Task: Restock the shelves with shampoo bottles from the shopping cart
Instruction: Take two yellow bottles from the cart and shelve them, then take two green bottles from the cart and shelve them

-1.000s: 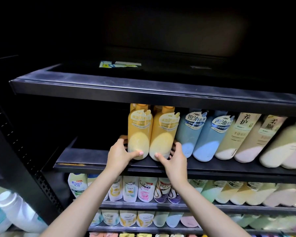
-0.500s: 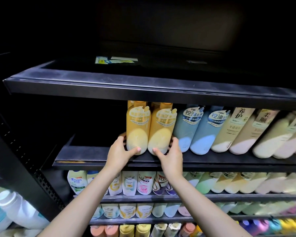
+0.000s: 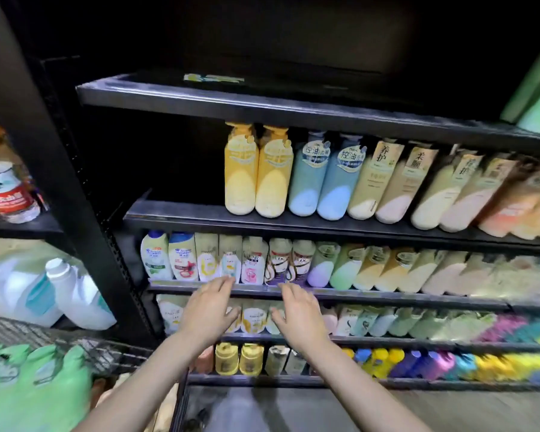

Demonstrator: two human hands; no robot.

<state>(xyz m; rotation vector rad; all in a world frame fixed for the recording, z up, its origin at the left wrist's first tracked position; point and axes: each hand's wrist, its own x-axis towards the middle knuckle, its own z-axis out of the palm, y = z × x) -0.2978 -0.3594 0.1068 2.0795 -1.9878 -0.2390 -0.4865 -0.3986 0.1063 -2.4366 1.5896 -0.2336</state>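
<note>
Two yellow shampoo bottles (image 3: pixel 258 173) stand upright, side by side and touching, on the black shelf (image 3: pixel 181 215), at the left end of its row, just left of the blue bottles (image 3: pixel 321 179). Below that shelf, the left hand (image 3: pixel 211 310) and right hand (image 3: pixel 298 313) hover apart, fingers relaxed and spread, holding nothing. Green bottles (image 3: pixel 35 388) fill the wire cart (image 3: pixel 44 338), lower left of the shelf.
</note>
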